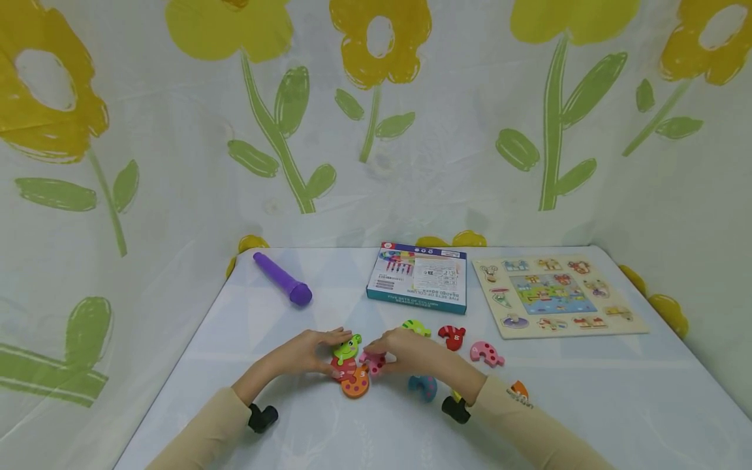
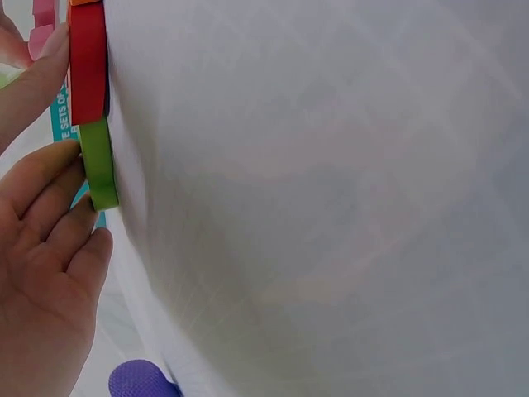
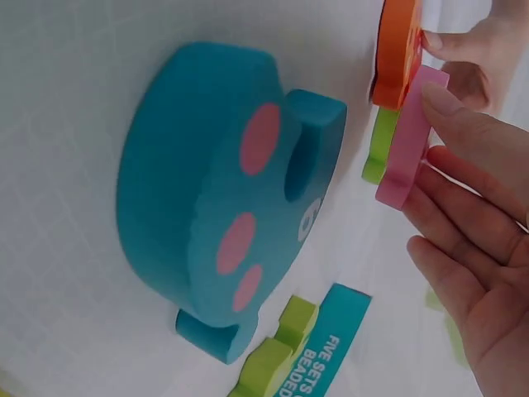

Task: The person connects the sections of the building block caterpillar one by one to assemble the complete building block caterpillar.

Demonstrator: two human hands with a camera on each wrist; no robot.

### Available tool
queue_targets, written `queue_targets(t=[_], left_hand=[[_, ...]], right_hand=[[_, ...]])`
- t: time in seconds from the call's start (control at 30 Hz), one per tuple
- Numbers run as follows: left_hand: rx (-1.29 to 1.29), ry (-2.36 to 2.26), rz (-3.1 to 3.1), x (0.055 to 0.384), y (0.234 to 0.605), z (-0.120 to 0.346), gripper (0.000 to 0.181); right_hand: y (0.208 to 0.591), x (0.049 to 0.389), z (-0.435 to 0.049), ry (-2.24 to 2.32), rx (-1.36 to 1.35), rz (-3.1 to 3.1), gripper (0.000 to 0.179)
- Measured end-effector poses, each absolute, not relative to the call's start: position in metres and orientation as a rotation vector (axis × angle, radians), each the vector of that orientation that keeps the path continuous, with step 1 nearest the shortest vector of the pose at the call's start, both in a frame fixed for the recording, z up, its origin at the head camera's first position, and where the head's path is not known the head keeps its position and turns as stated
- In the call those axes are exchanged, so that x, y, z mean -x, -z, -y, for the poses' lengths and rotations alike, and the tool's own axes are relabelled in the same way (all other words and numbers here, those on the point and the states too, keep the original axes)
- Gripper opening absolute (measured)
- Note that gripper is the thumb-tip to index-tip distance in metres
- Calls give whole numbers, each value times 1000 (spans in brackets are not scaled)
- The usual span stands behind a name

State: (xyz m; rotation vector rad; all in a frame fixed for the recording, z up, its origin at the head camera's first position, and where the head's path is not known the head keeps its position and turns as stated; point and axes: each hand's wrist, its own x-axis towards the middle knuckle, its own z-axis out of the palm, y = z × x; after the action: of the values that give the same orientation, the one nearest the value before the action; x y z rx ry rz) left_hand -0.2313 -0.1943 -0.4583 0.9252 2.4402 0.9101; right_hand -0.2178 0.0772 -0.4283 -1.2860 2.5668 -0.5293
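Joined wooden caterpillar puzzle pieces lie on the table: a green smiling head (image 1: 345, 350), a red piece (image 1: 346, 370) and an orange spotted piece (image 1: 355, 385). My left hand (image 1: 302, 352) holds the head and red piece between fingers and thumb, the thumb at the red one's side and fingers along the head's edge. In my right hand (image 1: 405, 352) a pink spotted piece (image 3: 412, 141) is pinched between thumb and fingers, right beside the orange piece. A blue piece with pink spots (image 3: 207, 190) lies below the right hand.
Loose pieces lie to the right: green striped (image 1: 417, 327), red (image 1: 452, 337), pink (image 1: 486, 353) and orange (image 1: 519, 390). Behind are a purple toy microphone (image 1: 283, 279), a boxed bead set (image 1: 417, 277) and a wooden picture puzzle board (image 1: 493, 307). A flowered cloth (image 1: 440, 163) hangs behind the table.
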Motion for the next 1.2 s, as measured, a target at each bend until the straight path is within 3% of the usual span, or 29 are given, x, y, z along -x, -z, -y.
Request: queue_targets(t=[1.2], left_hand=[[-943, -911, -2449, 229, 456, 192, 75]], right_hand=[[428, 216, -68, 457, 1313, -2539, 42]])
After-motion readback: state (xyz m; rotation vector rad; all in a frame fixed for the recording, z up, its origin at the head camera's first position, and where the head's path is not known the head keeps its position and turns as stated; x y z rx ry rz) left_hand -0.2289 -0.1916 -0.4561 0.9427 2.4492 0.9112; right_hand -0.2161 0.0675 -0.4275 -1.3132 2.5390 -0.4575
